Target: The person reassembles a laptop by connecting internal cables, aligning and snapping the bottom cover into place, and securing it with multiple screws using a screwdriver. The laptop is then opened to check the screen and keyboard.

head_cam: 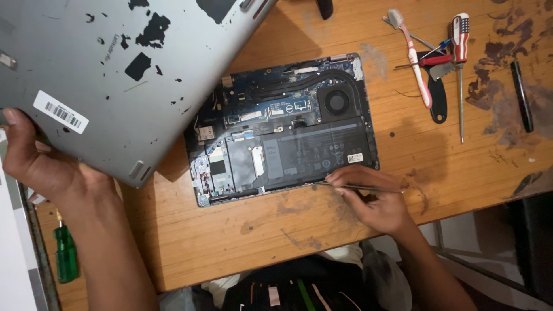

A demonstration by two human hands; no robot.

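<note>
The cover (115, 75) is off, gripped in my left hand (40, 161). My right hand (368, 196) pinches tweezers (360, 186) at the battery (314, 152), which I judge not yet removed.

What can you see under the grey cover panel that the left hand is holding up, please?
Under the grey cover panel, held by the left hand, only the opened laptop's left edge and some wooden table show; the rest beneath is hidden.
</note>
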